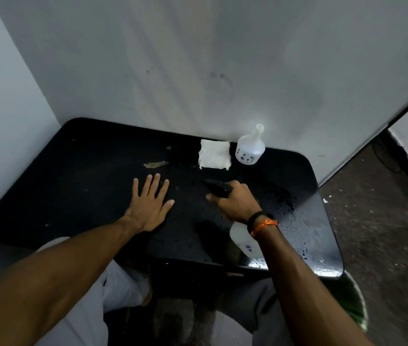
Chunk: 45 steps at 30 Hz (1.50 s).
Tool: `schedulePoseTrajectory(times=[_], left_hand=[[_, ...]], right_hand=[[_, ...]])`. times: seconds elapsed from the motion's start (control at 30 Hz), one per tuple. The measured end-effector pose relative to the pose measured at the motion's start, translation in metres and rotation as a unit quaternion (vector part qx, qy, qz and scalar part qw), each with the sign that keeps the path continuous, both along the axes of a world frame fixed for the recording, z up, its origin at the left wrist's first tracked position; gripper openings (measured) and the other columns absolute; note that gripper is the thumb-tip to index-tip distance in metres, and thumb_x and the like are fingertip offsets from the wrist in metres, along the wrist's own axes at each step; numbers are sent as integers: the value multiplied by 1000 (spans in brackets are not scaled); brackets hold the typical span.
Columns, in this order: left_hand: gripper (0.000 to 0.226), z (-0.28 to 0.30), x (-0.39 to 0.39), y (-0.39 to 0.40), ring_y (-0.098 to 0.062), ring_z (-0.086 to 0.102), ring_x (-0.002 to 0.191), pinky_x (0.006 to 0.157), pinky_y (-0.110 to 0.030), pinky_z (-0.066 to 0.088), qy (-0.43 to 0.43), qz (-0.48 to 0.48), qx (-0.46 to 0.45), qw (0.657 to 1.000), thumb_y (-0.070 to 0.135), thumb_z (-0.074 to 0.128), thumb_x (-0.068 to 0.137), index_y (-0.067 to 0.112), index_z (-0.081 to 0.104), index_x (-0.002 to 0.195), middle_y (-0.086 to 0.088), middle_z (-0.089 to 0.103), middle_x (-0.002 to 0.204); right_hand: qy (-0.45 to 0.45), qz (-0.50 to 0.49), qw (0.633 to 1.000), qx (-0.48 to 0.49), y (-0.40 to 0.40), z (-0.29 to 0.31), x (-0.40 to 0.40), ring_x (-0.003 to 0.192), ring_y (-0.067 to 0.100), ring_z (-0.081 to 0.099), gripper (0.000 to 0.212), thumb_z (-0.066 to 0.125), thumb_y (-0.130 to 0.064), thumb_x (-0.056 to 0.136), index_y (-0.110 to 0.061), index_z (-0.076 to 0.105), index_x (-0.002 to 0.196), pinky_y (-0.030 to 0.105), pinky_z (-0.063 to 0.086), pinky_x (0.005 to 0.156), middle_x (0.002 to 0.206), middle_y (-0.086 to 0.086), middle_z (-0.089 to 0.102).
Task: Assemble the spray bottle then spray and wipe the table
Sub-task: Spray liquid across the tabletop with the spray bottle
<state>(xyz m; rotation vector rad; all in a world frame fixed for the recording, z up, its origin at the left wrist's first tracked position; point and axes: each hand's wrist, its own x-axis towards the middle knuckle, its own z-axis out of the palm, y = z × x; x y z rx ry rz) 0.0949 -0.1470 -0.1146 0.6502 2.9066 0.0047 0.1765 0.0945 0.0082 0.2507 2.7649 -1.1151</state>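
Note:
My right hand [235, 202] grips the black trigger head [216, 187] of a white spray bottle [244, 242], whose body shows below my wrist, tilted, nozzle pointing left and away. My left hand [149, 202] rests flat on the black table [78, 186] with fingers spread. A folded white cloth [214, 154] lies at the back of the table. Water droplets [285, 203] cover the table's right part.
A second white bottle [250, 147] without a head stands right of the cloth, against the wall. A small brown scrap [155, 164] lies left of the cloth. Walls close the table's back and left. Dark floor lies to the right.

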Motion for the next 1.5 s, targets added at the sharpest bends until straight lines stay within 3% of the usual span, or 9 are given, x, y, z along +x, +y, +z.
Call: schedulePoseTrajectory(times=[0.23, 0.47, 0.67, 0.8, 0.93, 1.07, 1.17, 1.3, 1.5], left_hand=[[71, -11, -4, -4, -30, 3, 156, 123, -61, -1, 50, 1, 31, 998, 58, 13, 100, 20, 13, 160, -12, 7, 169], [62, -10, -4, -4, -28, 11, 155, 124, -58, 2, 62, 5, 70, 996, 47, 29, 103, 22, 22, 159, -9, 16, 168], [59, -8, -3, -4, -27, 12, 155, 124, -57, 3, 61, 5, 89, 994, 42, 33, 103, 21, 24, 159, -9, 17, 167], [59, -5, -2, -4, -28, 12, 155, 124, -58, 4, 60, 8, 97, 993, 40, 36, 104, 20, 26, 159, -9, 18, 167], [58, -3, -1, -3, -27, 11, 155, 124, -57, 2, 51, 11, 109, 993, 39, 37, 104, 20, 27, 158, -9, 17, 167], [58, -2, -1, -3, -25, 10, 156, 124, -56, 2, 53, 18, 105, 993, 40, 37, 104, 22, 26, 159, -7, 16, 168], [59, -3, -2, -3, -25, 10, 156, 124, -56, 2, 52, 16, 97, 994, 41, 36, 104, 22, 25, 159, -7, 16, 168], [59, -5, -3, -3, -26, 12, 155, 124, -57, 3, 54, 16, 94, 994, 41, 37, 104, 22, 26, 158, -8, 18, 167], [60, -7, -4, -4, -27, 13, 155, 124, -58, 5, 56, 12, 85, 995, 42, 36, 103, 22, 26, 158, -9, 19, 167]], right_hand=[[-48, 15, 998, 34, 24, -1, 15, 71, 15, 62, 18, 73, -35, 88, -17, 71, 91, 21, 44, 62, 80, -1, 68], [-44, -1, 998, 45, 22, -5, 26, 74, 20, 67, 16, 73, -35, 86, -27, 67, 74, 32, 55, 70, 83, 3, 73], [-58, -5, 994, 91, 30, -8, 43, 67, 21, 65, 26, 69, -46, 83, -21, 72, 79, 30, 48, 58, 74, 2, 68], [-64, -76, 988, 116, 48, -8, 55, 62, 21, 55, 28, 70, -42, 80, -21, 57, 67, 25, 37, 50, 79, 6, 65], [-52, -127, 985, 102, 70, -3, 63, 79, 26, 67, 24, 69, -38, 85, -22, 76, 102, 36, 59, 71, 92, 8, 73], [-37, -145, 988, 42, 75, -4, 64, 69, 23, 61, 17, 72, -44, 86, -28, 70, 80, 30, 52, 62, 87, 8, 73], [-37, -165, 985, 38, 71, -6, 58, 63, 23, 61, 33, 71, -46, 87, -14, 72, 91, 36, 56, 65, 88, 13, 75], [-26, -208, 977, 49, 71, -7, 50, 86, 36, 71, 44, 72, -47, 86, -9, 71, 108, 48, 61, 81, 96, 18, 74], [-4, -217, 976, 6, 72, -7, 43, 75, 25, 65, 48, 73, -47, 86, -16, 67, 123, 42, 61, 76, 95, 16, 74]])
